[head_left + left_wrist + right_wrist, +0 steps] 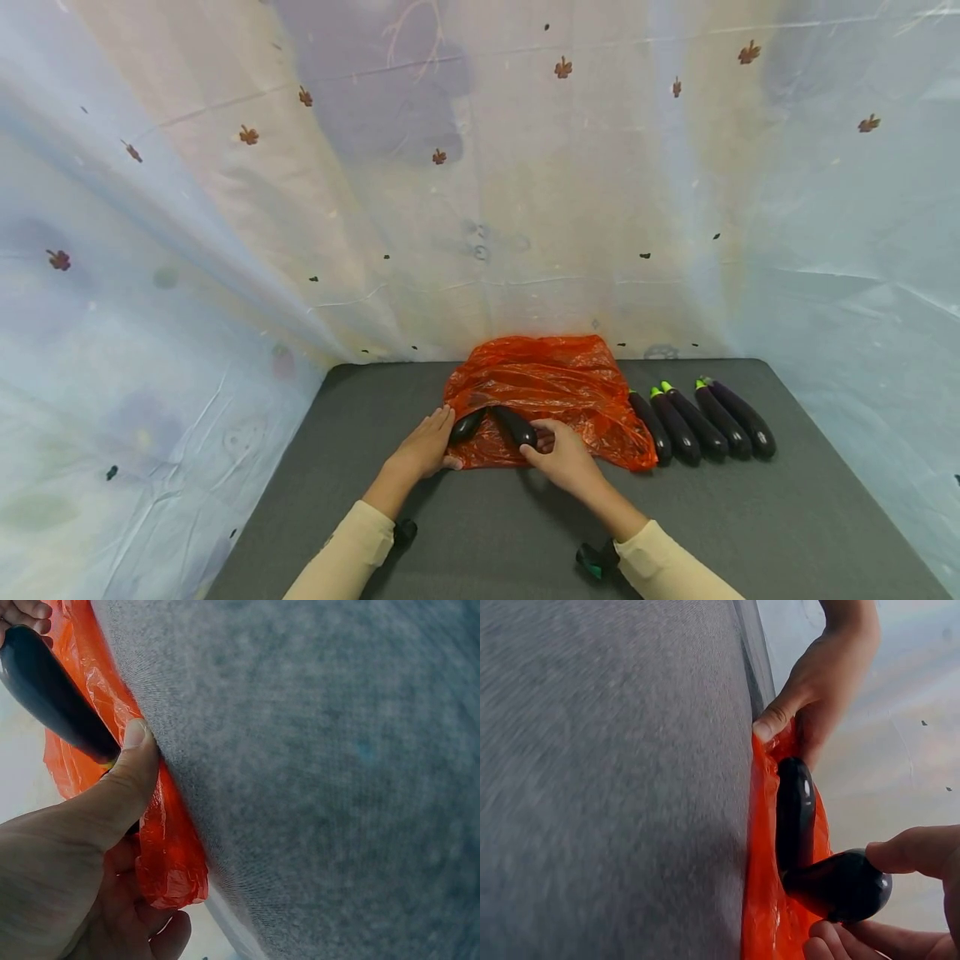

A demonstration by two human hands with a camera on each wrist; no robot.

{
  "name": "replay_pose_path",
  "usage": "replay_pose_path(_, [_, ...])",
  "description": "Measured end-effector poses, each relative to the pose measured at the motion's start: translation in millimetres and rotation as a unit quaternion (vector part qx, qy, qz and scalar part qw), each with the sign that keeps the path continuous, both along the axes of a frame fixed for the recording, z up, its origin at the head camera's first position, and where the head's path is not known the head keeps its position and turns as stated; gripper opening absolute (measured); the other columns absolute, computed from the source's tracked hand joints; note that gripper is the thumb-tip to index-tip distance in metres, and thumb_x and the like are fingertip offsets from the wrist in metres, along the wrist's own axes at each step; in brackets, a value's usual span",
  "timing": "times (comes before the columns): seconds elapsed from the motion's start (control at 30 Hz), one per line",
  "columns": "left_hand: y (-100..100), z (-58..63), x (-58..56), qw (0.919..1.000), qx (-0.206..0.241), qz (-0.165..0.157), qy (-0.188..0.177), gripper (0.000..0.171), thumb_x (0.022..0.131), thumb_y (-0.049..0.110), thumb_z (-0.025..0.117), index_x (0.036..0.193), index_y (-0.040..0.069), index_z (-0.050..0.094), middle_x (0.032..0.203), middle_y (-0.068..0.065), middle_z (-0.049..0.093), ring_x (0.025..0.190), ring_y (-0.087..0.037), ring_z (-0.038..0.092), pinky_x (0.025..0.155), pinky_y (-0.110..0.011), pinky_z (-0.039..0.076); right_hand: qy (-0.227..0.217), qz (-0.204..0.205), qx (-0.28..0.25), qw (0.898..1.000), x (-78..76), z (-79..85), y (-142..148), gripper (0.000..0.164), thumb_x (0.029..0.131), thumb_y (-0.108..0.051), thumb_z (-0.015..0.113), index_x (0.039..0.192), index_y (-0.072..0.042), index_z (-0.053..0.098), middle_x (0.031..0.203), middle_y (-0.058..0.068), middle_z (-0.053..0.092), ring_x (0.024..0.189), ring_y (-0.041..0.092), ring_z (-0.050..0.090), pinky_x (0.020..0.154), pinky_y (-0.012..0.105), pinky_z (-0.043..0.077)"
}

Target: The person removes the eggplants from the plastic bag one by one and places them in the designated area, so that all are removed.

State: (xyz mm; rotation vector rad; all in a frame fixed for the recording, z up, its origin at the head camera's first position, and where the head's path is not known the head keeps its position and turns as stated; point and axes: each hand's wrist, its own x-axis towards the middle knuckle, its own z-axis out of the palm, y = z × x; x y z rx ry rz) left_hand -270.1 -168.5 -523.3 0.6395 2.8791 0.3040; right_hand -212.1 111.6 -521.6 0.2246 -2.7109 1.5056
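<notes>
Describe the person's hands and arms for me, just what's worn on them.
The left hand and right hand are ungloved. The left sleeve and right sleeve are plain pale cream. A dark item shows beside the left cuff; a green-marked dark piece beside the right.

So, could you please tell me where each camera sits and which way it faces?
Head: on the head, facing forward and down at the table, red bag and eggplants; sleeves, left hand and right hand show.
Left wrist: on that wrist, facing the left hand pinching the red bag; part of the right hand shows.
Right wrist: on that wrist, facing the right hand holding one eggplant; the left hand shows.
Both wrist views share that eggplant.
</notes>
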Motion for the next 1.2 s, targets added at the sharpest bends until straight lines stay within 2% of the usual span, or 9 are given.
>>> replay_pose_path(0.33, [0,2.2,2.5,1.0000,-0.005,-0.009,0.001,0.099,0.095,0.035,0.081,0.164,-0.012,0.029,0.173,-0.029,0.026,0.161,-0.043,0.025,0.131,-0.052,0.024,0.018,-0.020,-0.001,1.000,6.7,4.2,16,0.044,0.096,-0.017,0.082,0.136,-0.001,0.070,0.113,0.010,0.073,0.099,0.023,0.071,0.087,0.048,0.062])
replay_pose_path(0.7, [1,3.1,2.3,1.0000,-0.006,-0.005,0.004,0.098,0.094,0.034,0.081,0.163,-0.012,0.029,0.173,-0.028,0.027,0.161,-0.042,0.026,0.131,-0.052,0.024,0.034,-0.038,-0.011,0.999,13.7,5.5,39,0.044,0.095,-0.017,0.082,0.135,-0.002,0.071,0.115,0.013,0.075,0.100,0.026,0.074,0.089,0.047,0.063])
replay_pose_path(1.2, [1,2.6,1.7,1.0000,-0.003,-0.003,0.005,0.099,0.094,0.036,0.081,0.164,-0.012,0.030,0.173,-0.027,0.028,0.161,-0.041,0.026,0.131,-0.051,0.025,0.037,-0.037,-0.005,0.999,27.8,14.1,69,0.049,0.098,-0.020,0.081,0.142,-0.004,0.067,0.125,0.015,0.072,0.107,0.027,0.074,0.094,0.049,0.062])
